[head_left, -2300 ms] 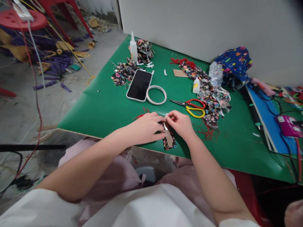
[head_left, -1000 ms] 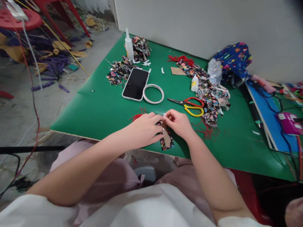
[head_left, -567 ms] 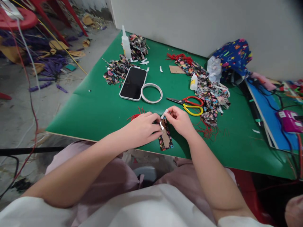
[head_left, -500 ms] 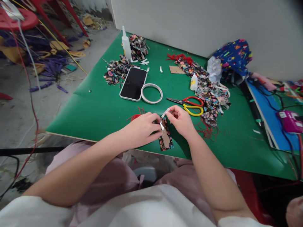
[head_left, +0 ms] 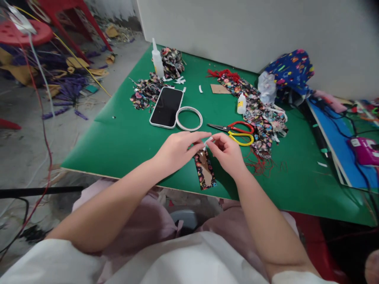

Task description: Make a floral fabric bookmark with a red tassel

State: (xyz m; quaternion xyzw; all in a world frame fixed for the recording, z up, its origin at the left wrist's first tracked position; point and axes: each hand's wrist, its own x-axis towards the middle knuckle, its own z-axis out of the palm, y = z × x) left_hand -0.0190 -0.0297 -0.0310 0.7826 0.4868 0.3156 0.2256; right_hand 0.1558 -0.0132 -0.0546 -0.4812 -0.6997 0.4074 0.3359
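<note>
You will find no legible text, brand, number or sign in this view. The small glue bottle (head_left: 241,103) carries a yellow label, but its print is too small to read. The phone (head_left: 166,107) lies with a dark, blank screen. The magenta device (head_left: 364,151) at the right edge shows a pale sticker whose characters are blurred.

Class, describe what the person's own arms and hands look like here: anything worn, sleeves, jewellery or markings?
Both forearms are bare. The left hand and right hand wear no gloves; no rings, watch or markings show. White short sleeves cover the upper arms at the bottom of the view.
</note>
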